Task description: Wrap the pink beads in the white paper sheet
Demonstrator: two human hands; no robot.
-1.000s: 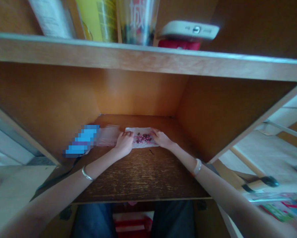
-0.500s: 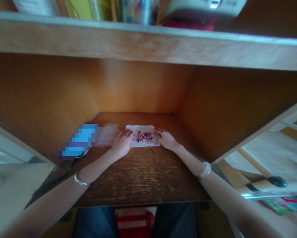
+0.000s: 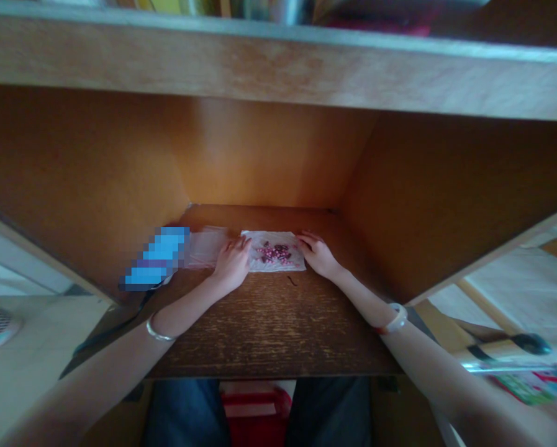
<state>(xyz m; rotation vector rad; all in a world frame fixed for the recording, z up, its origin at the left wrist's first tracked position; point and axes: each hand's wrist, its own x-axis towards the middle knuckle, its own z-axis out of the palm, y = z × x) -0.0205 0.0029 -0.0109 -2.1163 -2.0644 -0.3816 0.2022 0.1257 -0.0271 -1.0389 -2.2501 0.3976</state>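
Note:
A white paper sheet [image 3: 293, 261] lies flat on the dark wooden desk [image 3: 269, 329], with a cluster of small pink and dark beads [image 3: 273, 251] on it. My left hand [image 3: 231, 264] rests over the sheet's left end, its fingers on the paper. My right hand [image 3: 316, 256] lies at the sheet's right edge, fingertips touching it. The beads sit uncovered between my hands. A clear plastic sleeve [image 3: 206, 247] lies just left of the sheet, partly under my left hand.
A pixelated blue object [image 3: 157, 257] lies at the sleeve's left end, with a black cable [image 3: 120, 326] running from it. Wooden walls and a shelf board [image 3: 259, 62] enclose the desk. Bangles circle both my wrists. My jeans [image 3: 185, 413] show below the desk.
The view has tilted lower, so the shelf sits higher in the picture. My right hand has slid back from over the sheet to its right edge.

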